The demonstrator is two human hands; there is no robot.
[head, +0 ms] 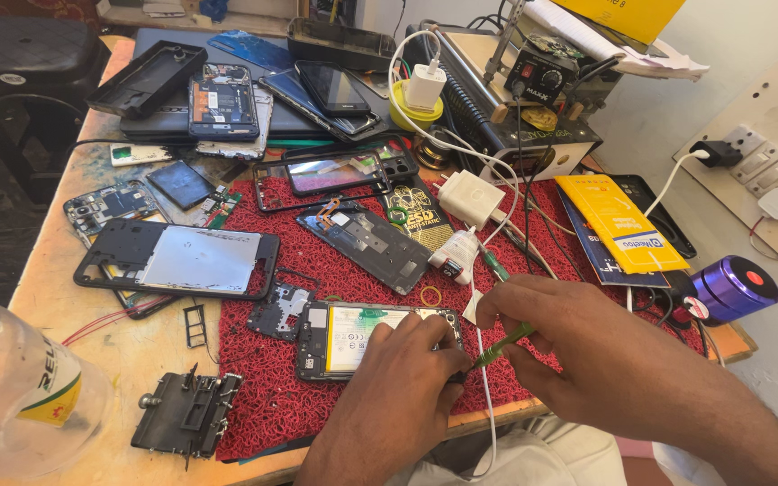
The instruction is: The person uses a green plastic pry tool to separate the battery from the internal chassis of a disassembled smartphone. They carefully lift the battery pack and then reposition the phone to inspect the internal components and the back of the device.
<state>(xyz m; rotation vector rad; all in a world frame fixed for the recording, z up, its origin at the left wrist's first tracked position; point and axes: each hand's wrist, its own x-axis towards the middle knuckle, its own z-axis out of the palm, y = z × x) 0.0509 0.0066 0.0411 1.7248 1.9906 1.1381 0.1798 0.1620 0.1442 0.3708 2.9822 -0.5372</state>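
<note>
Wooden bench, worn and stained, carrying a red textured mat; white wall behind with a switch panel. Bench crowded: phone frames, a back cover, loose boards, a white charger, a yellow packet, a purple cylinder.

Opened phone lies flat on the mat at the near edge, battery exposed. Left hand rests on its right end, fingers curled down onto the body. Right hand, just beside the phone's right end, has fingers pinched narrow around a green tool, tip angled toward the phone's right end.
</note>
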